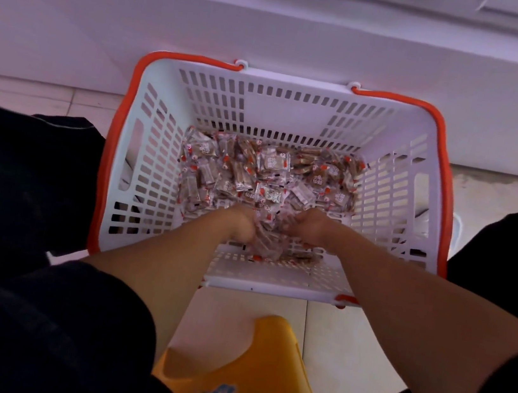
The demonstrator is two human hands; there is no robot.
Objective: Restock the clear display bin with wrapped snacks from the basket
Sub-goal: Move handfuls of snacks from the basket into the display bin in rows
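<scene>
From the head view, a white slotted basket (394,195) with an orange rim is seen on the tiled floor (346,348), set against a white cabinet base (274,32); the wrapped snacks (264,173) are spread across its bottom. Both hands are lowered into the near side of the pile — the left hand (240,227) and the right hand (311,225) are curled around a shared bunch of snacks, presumably so that more can be scooped at once; a yellow stool (246,371) is seen below. The clear display bin is not shown.
</scene>
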